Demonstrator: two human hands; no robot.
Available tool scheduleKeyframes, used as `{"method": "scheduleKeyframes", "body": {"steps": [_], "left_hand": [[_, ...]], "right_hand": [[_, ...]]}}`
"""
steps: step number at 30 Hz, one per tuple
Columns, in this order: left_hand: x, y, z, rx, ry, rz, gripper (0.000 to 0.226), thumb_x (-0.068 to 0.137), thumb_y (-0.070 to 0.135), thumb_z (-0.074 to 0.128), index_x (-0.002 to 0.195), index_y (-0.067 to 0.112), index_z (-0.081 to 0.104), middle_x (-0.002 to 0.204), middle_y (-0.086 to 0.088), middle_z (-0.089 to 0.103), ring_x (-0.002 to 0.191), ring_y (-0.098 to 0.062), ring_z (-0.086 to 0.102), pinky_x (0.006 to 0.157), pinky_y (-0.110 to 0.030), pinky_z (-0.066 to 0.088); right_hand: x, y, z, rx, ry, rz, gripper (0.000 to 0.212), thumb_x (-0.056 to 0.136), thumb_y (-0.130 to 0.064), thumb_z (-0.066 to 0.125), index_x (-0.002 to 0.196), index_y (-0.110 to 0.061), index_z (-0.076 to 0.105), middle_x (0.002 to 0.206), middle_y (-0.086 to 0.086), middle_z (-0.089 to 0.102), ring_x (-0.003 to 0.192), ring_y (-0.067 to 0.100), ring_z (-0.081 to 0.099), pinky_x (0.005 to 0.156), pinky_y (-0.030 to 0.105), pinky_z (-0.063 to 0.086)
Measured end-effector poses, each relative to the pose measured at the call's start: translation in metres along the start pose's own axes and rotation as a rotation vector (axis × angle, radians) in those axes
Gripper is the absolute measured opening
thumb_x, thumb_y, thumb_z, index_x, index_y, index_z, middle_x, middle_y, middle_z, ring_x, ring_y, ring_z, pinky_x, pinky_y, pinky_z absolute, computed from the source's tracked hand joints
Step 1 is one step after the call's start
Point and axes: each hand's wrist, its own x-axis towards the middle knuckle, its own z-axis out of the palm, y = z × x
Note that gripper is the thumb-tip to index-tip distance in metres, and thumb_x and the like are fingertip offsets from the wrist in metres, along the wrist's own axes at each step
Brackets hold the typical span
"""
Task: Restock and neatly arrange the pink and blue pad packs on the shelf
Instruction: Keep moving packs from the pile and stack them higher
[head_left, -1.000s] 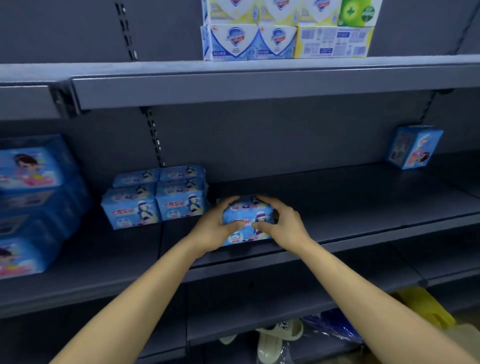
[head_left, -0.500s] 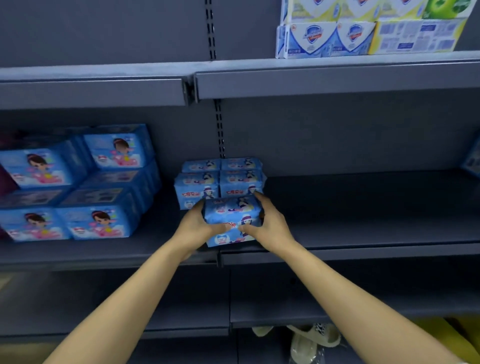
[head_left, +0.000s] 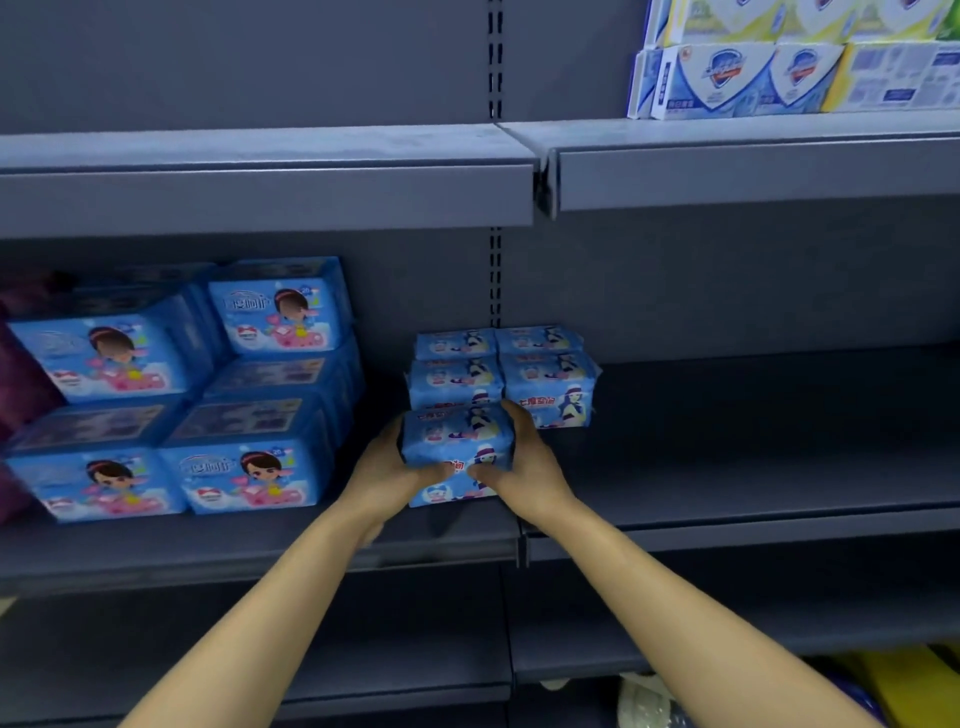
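Note:
A small blue pad pack (head_left: 457, 441) stands on the grey middle shelf (head_left: 727, 488), gripped from both sides. My left hand (head_left: 382, 475) holds its left end and my right hand (head_left: 524, 467) its right end, thumbs across the front. It sits directly in front of the left half of a small stack of matching blue packs (head_left: 545, 384) at the back. Larger blue and pink pad packs (head_left: 249, 473) are stacked in two levels at the left.
Soap boxes (head_left: 779, 67) line the upper shelf at the top right. A purple pack (head_left: 21, 384) shows at the far left edge. The shelf's right part is bare. Below lie a lower shelf (head_left: 363, 649), white slippers (head_left: 644, 696) and a yellow item (head_left: 904, 680).
Both hands have carried the small blue pack leftwards along the shelf, from a spot right of the stack to directly in front of it. The view has swung left too.

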Motion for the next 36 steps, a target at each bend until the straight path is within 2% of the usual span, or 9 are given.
{"method": "scheduleKeyframes", "body": {"steps": [3, 7, 11, 15, 18, 22, 29, 33, 36], "left_hand": [[0.010, -0.005, 0.000, -0.047, -0.018, 0.005, 0.063, 0.075, 0.008, 0.080, 0.128, 0.028, 0.052, 0.116, 0.009, 0.066, 0.105, -0.007, 0.063, 0.091, -0.032, 0.053], [0.020, -0.010, -0.002, -0.059, -0.061, 0.009, 0.069, 0.077, 0.011, 0.079, 0.134, 0.030, 0.046, 0.119, 0.012, 0.063, 0.109, -0.006, 0.061, 0.094, -0.030, 0.051], [0.028, -0.012, -0.004, -0.047, -0.092, 0.030, 0.065, 0.079, 0.010, 0.077, 0.131, 0.034, 0.045, 0.121, 0.012, 0.062, 0.110, -0.005, 0.060, 0.095, -0.029, 0.049], [0.035, -0.015, -0.006, -0.055, -0.125, 0.019, 0.064, 0.081, 0.009, 0.075, 0.130, 0.037, 0.045, 0.124, 0.011, 0.061, 0.112, -0.007, 0.059, 0.099, -0.032, 0.048], [0.040, -0.017, -0.005, -0.076, -0.132, 0.025, 0.063, 0.082, 0.007, 0.074, 0.131, 0.034, 0.045, 0.125, 0.008, 0.061, 0.114, -0.009, 0.058, 0.098, -0.033, 0.049], [0.044, -0.017, -0.004, -0.060, -0.128, 0.043, 0.063, 0.082, 0.008, 0.073, 0.132, 0.034, 0.045, 0.125, 0.008, 0.061, 0.114, -0.009, 0.058, 0.098, -0.033, 0.049], [0.039, -0.018, -0.009, 0.030, -0.092, 0.060, 0.076, 0.076, 0.021, 0.080, 0.139, 0.034, 0.040, 0.123, 0.015, 0.059, 0.111, -0.004, 0.058, 0.089, -0.022, 0.048], [0.029, -0.012, -0.010, 0.106, -0.073, 0.141, 0.087, 0.074, 0.023, 0.082, 0.134, 0.051, 0.026, 0.123, 0.030, 0.051, 0.111, 0.012, 0.051, 0.092, -0.017, 0.045], [0.023, -0.003, -0.010, 0.223, -0.020, 0.240, 0.092, 0.073, 0.027, 0.082, 0.130, 0.059, 0.019, 0.138, 0.021, 0.041, 0.127, -0.002, 0.041, 0.103, -0.025, 0.039]], "right_hand": [[0.006, 0.001, 0.003, 0.041, -0.001, 0.032, 0.082, 0.086, -0.005, 0.066, 0.149, -0.022, 0.016, 0.123, -0.012, 0.042, 0.112, 0.003, 0.043, 0.090, 0.011, 0.036], [0.014, 0.004, 0.008, 0.068, 0.026, 0.058, 0.083, 0.086, -0.004, 0.065, 0.149, -0.026, 0.015, 0.113, -0.017, 0.048, 0.109, 0.006, 0.051, 0.096, 0.021, 0.044], [0.018, 0.007, 0.010, 0.093, 0.045, 0.051, 0.078, 0.085, -0.003, 0.065, 0.144, -0.027, 0.020, 0.107, -0.023, 0.050, 0.098, -0.003, 0.055, 0.079, 0.008, 0.046], [0.022, 0.011, 0.012, 0.100, 0.051, 0.063, 0.078, 0.087, -0.004, 0.064, 0.145, -0.029, 0.018, 0.108, -0.021, 0.051, 0.097, -0.002, 0.056, 0.081, 0.011, 0.048], [0.027, 0.012, 0.012, 0.076, 0.054, 0.078, 0.081, 0.089, -0.008, 0.063, 0.148, -0.030, 0.013, 0.114, -0.013, 0.052, 0.105, 0.008, 0.057, 0.092, 0.021, 0.047], [0.031, 0.012, 0.014, 0.010, 0.064, 0.082, 0.082, 0.091, -0.012, 0.062, 0.150, -0.030, 0.007, 0.126, -0.006, 0.050, 0.115, 0.014, 0.055, 0.095, 0.022, 0.044], [0.025, 0.012, 0.011, -0.137, 0.125, -0.010, 0.085, 0.084, -0.016, 0.071, 0.150, -0.017, 0.016, 0.142, 0.003, 0.044, 0.127, 0.017, 0.047, 0.102, 0.025, 0.041], [0.016, 0.016, 0.003, -0.194, 0.159, -0.041, 0.093, 0.077, -0.032, 0.078, 0.149, -0.019, 0.022, 0.146, 0.002, 0.037, 0.134, 0.017, 0.036, 0.107, 0.027, 0.034], [0.008, 0.017, -0.006, -0.199, 0.169, -0.011, 0.092, 0.076, -0.043, 0.076, 0.149, -0.018, 0.024, 0.149, -0.002, 0.032, 0.135, 0.016, 0.035, 0.110, 0.031, 0.034]]}}
